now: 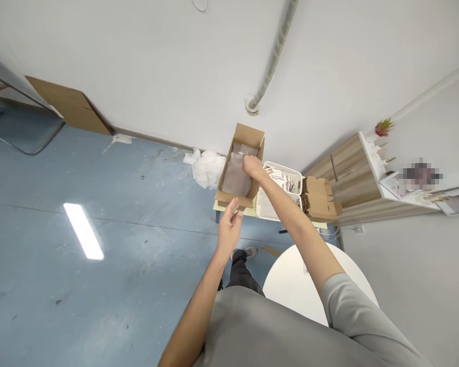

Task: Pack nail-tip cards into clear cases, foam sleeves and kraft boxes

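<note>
An open brown cardboard box [248,138] stands on a small table, with a grey translucent bag [235,176] lying inside it. My right hand [252,165] reaches into the box, its fingers curled down on the top edge of the bag. Nearer to me, my left hand [229,227] hovers at the box's front flap, thumb and fingers slightly apart and holding nothing.
A white slatted basket [288,173] with small packets sits right of the box, and folded cardboard boxes [319,199] lie beyond it. A wooden cabinet [348,173] stands at right. Crumpled white wrapping [206,165] lies on the blue floor. A round white table [294,280] is beside my leg.
</note>
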`<state>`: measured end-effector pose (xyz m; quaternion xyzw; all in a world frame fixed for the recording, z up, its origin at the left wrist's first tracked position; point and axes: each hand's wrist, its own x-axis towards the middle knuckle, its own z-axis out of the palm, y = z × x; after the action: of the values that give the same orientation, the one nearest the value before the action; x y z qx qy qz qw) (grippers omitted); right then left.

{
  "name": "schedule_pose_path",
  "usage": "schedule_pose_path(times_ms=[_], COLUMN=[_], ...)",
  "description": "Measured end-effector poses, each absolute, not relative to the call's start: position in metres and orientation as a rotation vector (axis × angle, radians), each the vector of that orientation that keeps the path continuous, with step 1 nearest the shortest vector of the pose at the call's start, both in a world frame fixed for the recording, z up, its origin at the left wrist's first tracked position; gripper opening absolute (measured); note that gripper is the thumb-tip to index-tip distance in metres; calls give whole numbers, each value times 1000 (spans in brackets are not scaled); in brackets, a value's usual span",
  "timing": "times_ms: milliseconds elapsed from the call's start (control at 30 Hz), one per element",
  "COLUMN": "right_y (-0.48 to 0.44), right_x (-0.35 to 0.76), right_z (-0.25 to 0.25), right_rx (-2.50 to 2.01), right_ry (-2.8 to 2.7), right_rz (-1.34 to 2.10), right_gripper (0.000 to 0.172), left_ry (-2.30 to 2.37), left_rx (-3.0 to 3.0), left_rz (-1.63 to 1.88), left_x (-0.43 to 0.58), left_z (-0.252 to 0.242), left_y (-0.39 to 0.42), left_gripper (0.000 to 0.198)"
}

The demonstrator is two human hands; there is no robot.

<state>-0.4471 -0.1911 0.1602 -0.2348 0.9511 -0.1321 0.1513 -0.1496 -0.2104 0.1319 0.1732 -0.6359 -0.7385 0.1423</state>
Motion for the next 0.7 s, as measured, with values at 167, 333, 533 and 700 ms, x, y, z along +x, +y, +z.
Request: schedule_pose_path(times_ms=[167,333,533,700], right_y=[-133,-54,43,91], right_x=[-404,-322,-183,-62], right_z=[225,281,280,235], right_rx=[-785,-665,-458,-78], right_ry=[2902,3018,3154,3176], right_rz=[-503,-1002,-1428,-1542], right_gripper=[51,45,31,21], left_ry=[-1731,-1578,-1417,-1471], left_rx=[336,193,-46,-51], left_rz=[-2257,-2469,-2772,-2829], left_x=[-170,-178,-194,-197], left_z=[162,191,207,201], left_y=[-196,-171,-142,-99], left_gripper=[72,75,72,55])
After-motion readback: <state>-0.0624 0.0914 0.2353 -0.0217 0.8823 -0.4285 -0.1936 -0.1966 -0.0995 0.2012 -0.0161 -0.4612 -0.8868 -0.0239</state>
